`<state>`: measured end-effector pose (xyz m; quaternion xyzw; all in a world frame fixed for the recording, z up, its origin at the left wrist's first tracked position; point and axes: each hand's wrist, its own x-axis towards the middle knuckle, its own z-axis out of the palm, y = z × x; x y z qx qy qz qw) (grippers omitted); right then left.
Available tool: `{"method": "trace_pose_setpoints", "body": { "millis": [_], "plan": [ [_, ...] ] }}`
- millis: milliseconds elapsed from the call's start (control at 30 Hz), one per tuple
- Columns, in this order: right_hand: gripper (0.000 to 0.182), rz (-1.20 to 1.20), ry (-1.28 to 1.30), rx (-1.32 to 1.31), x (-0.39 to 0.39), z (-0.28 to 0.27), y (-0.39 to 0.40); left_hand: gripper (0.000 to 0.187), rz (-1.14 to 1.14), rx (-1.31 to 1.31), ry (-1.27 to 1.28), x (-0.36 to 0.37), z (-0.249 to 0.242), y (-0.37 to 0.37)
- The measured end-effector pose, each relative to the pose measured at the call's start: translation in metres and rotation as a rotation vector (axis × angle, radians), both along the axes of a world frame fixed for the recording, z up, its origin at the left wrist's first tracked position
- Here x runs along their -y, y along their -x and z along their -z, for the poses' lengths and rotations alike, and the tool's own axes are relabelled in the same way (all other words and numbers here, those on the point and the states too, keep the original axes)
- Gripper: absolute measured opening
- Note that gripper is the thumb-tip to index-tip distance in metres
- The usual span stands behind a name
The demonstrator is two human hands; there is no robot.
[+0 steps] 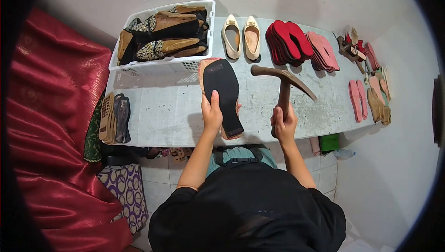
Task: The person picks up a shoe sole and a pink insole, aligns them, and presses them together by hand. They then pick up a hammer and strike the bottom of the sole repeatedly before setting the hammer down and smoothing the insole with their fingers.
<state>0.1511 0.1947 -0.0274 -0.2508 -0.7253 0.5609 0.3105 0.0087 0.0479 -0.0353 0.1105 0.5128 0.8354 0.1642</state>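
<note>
My left hand grips a flat shoe sole, its black face turned up and a pinkish-tan layer showing round the edges. The thumb lies on the black face, while most of the fingers are hidden beneath. In my right hand is a hammer, held upright by its wooden handle. Its head has a blunt face to the left and a long pointed end to the right. Hammer and sole are apart, both above the near half of the table.
A white basket of shoes on lasts stands back left. Cream flats, red soles and pink soles line the back. Tools and more pink soles lie right; brown soles lie left. A red curtain hangs left.
</note>
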Motion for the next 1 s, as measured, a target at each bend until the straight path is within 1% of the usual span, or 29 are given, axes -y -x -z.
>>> {"method": "trace_pose_setpoints", "body": {
  "millis": [33,67,100,133,167,200,233,267,300,367,400,433,500,533,567,633,667,700,767,800,833,867,900,933,967,1000],
  "plan": [
    [0.024,-0.003,0.002,-0.001,0.002,-0.002,0.001,0.035,-0.030,-0.042,0.010,-0.003,0.004,0.002],
    [0.022,-0.019,-0.223,-0.057,0.006,-0.003,0.002,0.034,-0.124,-0.165,0.046,-0.008,0.020,0.006],
    [0.022,-0.032,-0.448,-0.112,0.009,-0.004,0.003,0.034,-0.123,-0.164,0.047,-0.009,0.013,0.003],
    [0.028,-0.089,-0.683,-0.178,0.010,-0.010,0.012,0.034,-0.099,-0.162,0.008,-0.009,0.000,-0.001],
    [0.029,-0.132,-0.692,-0.074,0.015,-0.022,0.013,0.034,-0.075,-0.162,-0.031,-0.009,-0.008,-0.004],
    [0.030,-0.165,-0.679,-0.021,0.021,-0.033,0.019,0.034,-0.078,-0.164,-0.032,-0.009,0.005,0.001],
    [0.031,-0.200,-0.667,0.029,0.023,-0.039,0.026,0.038,-0.102,-0.129,-0.015,-0.009,0.027,0.011],
    [0.030,-0.224,-0.622,0.144,0.022,-0.039,0.027,0.042,-0.126,-0.092,0.006,-0.006,0.039,0.016],
    [0.030,-0.229,-0.622,0.136,0.025,-0.040,0.029,0.042,-0.133,-0.098,0.008,-0.003,0.033,0.013],
    [0.031,-0.175,-0.593,-0.183,0.029,-0.044,0.038,0.042,-0.066,-0.006,0.027,-0.001,0.001,0.002],
    [0.029,-0.166,-0.563,-0.222,0.031,-0.041,0.039,0.042,-0.039,0.078,-0.007,0.001,-0.013,-0.002],
    [0.029,-0.173,-0.558,-0.215,0.033,-0.039,0.039,0.042,-0.044,0.086,-0.003,0.001,-0.017,-0.003],
    [0.023,-0.214,-0.550,0.004,0.033,-0.039,0.044,0.036,-0.188,-0.204,0.187,-0.001,-0.020,-0.001],
    [0.022,-0.231,-0.637,0.089,0.031,-0.052,0.044,0.036,-0.192,-0.204,0.187,-0.001,-0.018,-0.001],
    [0.022,-0.235,-0.634,0.086,0.033,-0.049,0.045,0.037,-0.163,-0.166,0.180,0.001,-0.014,-0.001],
    [0.024,-0.179,-0.584,-0.209,0.035,-0.047,0.055,0.038,-0.138,-0.140,0.164,0.000,-0.014,0.006],
    [0.023,-0.146,-0.547,-0.299,0.040,-0.048,0.055,0.039,-0.161,-0.144,0.151,0.001,-0.013,0.006],
    [0.023,-0.151,-0.543,-0.291,0.040,-0.046,0.054,0.039,-0.183,-0.142,0.142,0.002,-0.016,0.004],
    [0.019,-0.182,-0.583,-0.045,0.038,-0.043,0.055,0.038,-0.192,-0.161,0.146,0.003,-0.028,0.002],
    [0.019,-0.194,-0.584,-0.007,0.037,-0.056,0.055,0.039,-0.160,-0.066,0.179,0.004,-0.032,0.002],
    [0.019,-0.194,-0.582,-0.009,0.039,-0.051,0.054,0.041,-0.128,0.028,0.213,0.006,-0.035,0.002],
    [0.019,-0.159,-0.530,-0.070,0.040,-0.041,0.055,0.041,-0.128,0.021,0.212,0.006,-0.033,0.004],
    [0.020,-0.126,-0.481,-0.130,0.041,-0.038,0.057,0.040,-0.127,0.045,0.077,0.006,-0.031,0.005],
    [0.022,-0.078,-0.571,-0.165,0.043,-0.035,0.058,0.040,-0.126,0.077,-0.057,0.005,-0.029,0.004],
    [0.022,-0.079,-0.570,-0.158,0.041,-0.035,0.054,0.040,-0.125,0.084,-0.056,0.006,-0.028,0.002],
    [0.021,-0.123,-0.601,-0.028,0.039,-0.042,0.050,0.039,-0.108,0.053,-0.059,0.007,-0.032,0.002]
  ]
}}
